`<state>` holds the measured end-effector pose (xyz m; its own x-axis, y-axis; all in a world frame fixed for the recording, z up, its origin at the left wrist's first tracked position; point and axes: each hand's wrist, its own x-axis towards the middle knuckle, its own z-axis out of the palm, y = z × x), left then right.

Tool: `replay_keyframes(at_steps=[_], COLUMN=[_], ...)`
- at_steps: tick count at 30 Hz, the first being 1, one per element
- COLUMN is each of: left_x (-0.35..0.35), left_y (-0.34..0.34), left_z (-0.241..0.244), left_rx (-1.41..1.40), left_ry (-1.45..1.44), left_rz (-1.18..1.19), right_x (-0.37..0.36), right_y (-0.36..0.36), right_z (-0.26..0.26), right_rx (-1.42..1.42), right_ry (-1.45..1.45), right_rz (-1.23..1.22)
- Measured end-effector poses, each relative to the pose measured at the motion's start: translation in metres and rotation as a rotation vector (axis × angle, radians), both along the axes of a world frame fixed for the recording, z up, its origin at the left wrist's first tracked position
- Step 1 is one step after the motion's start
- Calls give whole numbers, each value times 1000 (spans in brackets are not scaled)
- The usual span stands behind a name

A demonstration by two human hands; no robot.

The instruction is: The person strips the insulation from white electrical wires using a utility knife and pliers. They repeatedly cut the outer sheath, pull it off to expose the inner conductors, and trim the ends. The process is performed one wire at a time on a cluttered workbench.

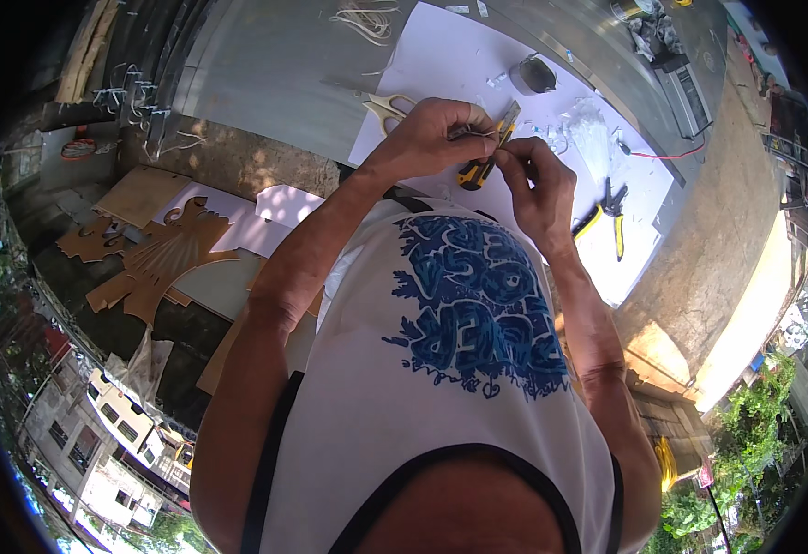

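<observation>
My left hand point(438, 138) has its fingers closed around a small, thin, dark piece, too small to name. Close beside it, my right hand point(539, 176) pinches at the same spot with thumb and index finger; what lies between those fingertips is too small to tell. Below and between the hands is a yellow and black snap-off utility knife point(473, 174), partly covered by them. Cream-handled scissors point(384, 111) lie beyond my left hand. To the right of my right hand are wire strippers point(611, 208) with yellow and black handles. A roll of dark tape point(534, 75) stands farther back.
A white sheet point(431, 55) covers part of the metal worktable point(265, 76). On it are a clear plastic bag point(589, 138) and small scraps. Coiled pale wire point(369, 21) and a metal-cased device point(684, 93) with a red lead lie beyond. Brown cut-out panels point(168, 256) are at lower left.
</observation>
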<state>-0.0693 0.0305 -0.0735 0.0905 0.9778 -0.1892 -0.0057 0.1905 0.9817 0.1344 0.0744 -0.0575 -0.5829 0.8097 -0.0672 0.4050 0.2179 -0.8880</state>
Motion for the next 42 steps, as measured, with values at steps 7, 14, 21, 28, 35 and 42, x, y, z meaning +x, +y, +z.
replay_keyframes(at_steps=[7, 14, 21, 28, 35, 42], left_x=[0, -2, -5, -5, -1, -2], left_y=[1, 2, 0, 0, 0, -2], left_z=[4, 10, 10, 1, 9, 5], left_rx=[-19, -71, -98, -83, -24, -92], left_ry=[-29, -107, -85, -102, 49, -60], left_rz=[15, 9, -5, -32, -46, 35], right_x=[1, 1, 2, 4, 9, 0], right_y=[3, 11, 13, 16, 18, 1], right_z=[1, -7, -15, -17, -16, -7], right_rx=[-570, 621, 681, 734, -1009, 87], right_ry=[387, 124, 110, 124, 506, 112], right_rz=[-59, 93, 151, 214, 13, 8])
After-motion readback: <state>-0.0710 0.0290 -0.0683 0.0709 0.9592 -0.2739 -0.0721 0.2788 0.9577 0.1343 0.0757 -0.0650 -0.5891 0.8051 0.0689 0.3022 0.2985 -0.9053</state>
